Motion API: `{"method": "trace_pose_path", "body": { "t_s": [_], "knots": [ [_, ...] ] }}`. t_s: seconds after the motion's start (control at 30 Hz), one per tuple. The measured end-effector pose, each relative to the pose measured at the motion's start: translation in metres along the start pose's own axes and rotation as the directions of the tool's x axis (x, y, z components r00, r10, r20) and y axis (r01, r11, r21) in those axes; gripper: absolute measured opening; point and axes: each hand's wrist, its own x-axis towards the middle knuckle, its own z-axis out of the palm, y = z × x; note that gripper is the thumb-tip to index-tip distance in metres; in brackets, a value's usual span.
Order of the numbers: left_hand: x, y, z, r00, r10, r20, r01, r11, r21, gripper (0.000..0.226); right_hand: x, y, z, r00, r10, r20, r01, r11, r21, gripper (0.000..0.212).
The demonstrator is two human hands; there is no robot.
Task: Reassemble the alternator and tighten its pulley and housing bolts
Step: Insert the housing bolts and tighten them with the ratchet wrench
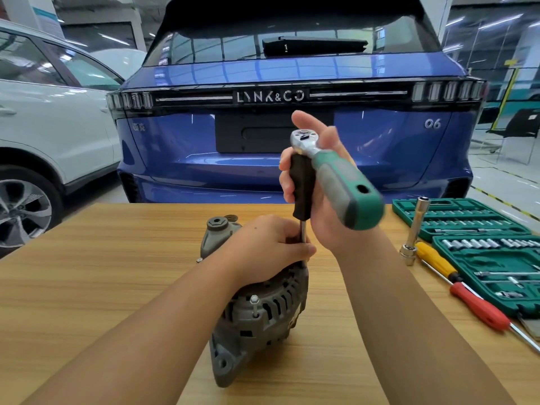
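"LYNK&CO" is read in pale letters on the dark light bar (271,96) across the tailgate of the blue car (292,165) in the upper middle of the frame, "06" is seen at its right (432,123), and a small illegible badge is found at its left (138,127).

Beyond the hands, a blue car (292,83) badged LYNK&CO stands past the wooden surface (87,258), with a white car (43,112) to their left. Right of the hands lie a yellow-handled screwdriver (435,258) and a red-handled one (479,306).
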Motion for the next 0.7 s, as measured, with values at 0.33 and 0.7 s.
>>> {"method": "trace_pose_path", "body": {
  "t_s": [0.33, 0.7],
  "knots": [
    [-0.001, 0.003, -0.003, 1.0, -0.009, 0.025, 0.009, 1.0, -0.007, 0.019, -0.001, -0.005, -0.002, 0.999, 0.031, -0.037, -0.036, 0.991, -0.125, 0.025],
    [-0.004, 0.002, -0.001, 1.0, 0.008, -0.006, -0.008, 1.0, -0.015, 0.018, -0.003, 0.0, 0.013, 0.994, -0.097, -0.051, 0.092, 0.992, -0.09, 0.047]
  ]
}}
